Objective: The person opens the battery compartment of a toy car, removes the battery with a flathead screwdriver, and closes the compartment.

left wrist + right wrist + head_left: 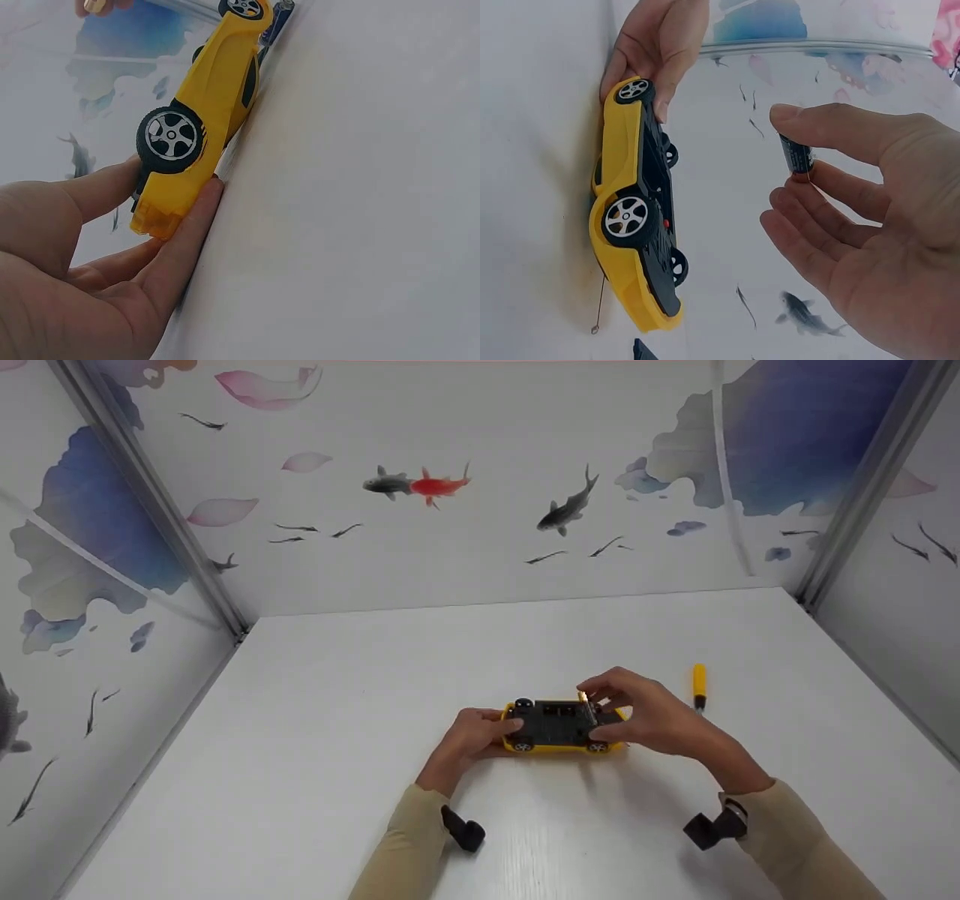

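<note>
A yellow toy car (559, 727) lies upside down on the table, its black underside and wheels facing up. At the left end of the car, my left hand (476, 731) grips it, thumb on the underside and fingers along the body (187, 161). An open compartment (658, 169) shows in the underside in the right wrist view. Over the car's right half, my right hand (649, 716) pinches a small battery (798, 156) between thumb and fingers, apart from the car in the right wrist view. A thin wire antenna (601, 304) sticks out from the car.
A screwdriver (699, 682) with a yellow handle lies on the white table (337, 682) beyond my right hand. Near the car's far end is a small dark blue object (279, 19). Printed panels (487, 547) wall the table at the back and sides.
</note>
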Demonstrator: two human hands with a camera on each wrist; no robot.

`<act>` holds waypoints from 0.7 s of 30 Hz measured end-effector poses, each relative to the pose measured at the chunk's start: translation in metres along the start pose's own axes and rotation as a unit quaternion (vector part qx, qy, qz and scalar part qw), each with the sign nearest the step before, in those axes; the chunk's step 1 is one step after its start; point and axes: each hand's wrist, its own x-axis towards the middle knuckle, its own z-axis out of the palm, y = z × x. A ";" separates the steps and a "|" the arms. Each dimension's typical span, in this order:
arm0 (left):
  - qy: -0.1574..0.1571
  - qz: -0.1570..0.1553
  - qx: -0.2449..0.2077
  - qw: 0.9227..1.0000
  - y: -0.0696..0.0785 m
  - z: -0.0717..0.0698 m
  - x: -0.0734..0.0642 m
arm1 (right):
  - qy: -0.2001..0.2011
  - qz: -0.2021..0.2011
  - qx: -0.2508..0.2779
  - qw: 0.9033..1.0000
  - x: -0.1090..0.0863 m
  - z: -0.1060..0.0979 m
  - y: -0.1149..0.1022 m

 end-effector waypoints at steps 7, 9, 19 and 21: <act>0.002 -0.006 0.007 1.000 0.000 0.001 0.000 | 0.022 0.015 -0.015 1.000 -0.008 -0.016 0.012; 0.003 -0.006 0.010 1.000 0.000 0.000 0.000 | 0.026 0.014 -0.018 0.999 -0.009 -0.020 0.015; 0.003 -0.005 0.013 1.000 0.000 -0.001 0.001 | 0.032 0.022 -0.028 0.999 -0.014 -0.040 0.031; 0.002 -0.005 0.011 1.000 -0.001 0.000 0.001 | 0.032 0.023 -0.033 0.999 -0.016 -0.043 0.035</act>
